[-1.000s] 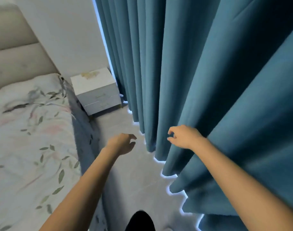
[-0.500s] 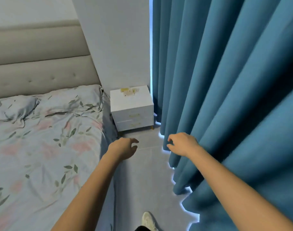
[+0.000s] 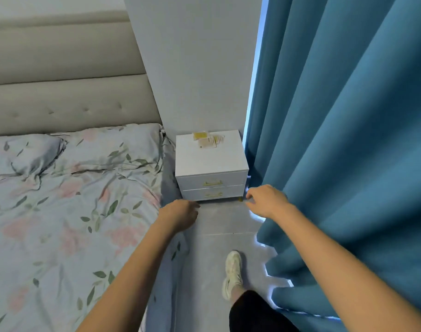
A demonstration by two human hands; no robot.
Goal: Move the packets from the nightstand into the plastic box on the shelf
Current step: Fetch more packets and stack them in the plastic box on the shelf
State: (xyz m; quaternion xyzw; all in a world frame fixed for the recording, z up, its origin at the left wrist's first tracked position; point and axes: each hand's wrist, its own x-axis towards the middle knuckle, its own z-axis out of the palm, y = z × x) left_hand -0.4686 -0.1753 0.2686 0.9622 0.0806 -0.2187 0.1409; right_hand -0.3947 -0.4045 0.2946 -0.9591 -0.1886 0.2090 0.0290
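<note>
A few yellow and pale packets (image 3: 207, 140) lie in a loose pile at the back of the white nightstand (image 3: 209, 161), which has two drawers with gold handles. My left hand (image 3: 180, 215) hangs in front of the nightstand's lower left corner, fingers loosely curled, holding nothing. My right hand (image 3: 267, 203) is level with it near the curtain's edge, fingers relaxed and empty. Both hands are well short of the packets. The plastic box and the shelf are out of view.
A bed (image 3: 60, 200) with a floral cover fills the left side, a padded headboard (image 3: 60, 92) behind it. A heavy blue curtain (image 3: 348, 140) hangs along the right. A narrow grey floor strip (image 3: 216, 236) runs between them, my white shoe (image 3: 233, 271) on it.
The view has swung up and closer to the nightstand, which now sits larger and nearer the middle. My foot has stepped forward. Both hands stay raised and empty.
</note>
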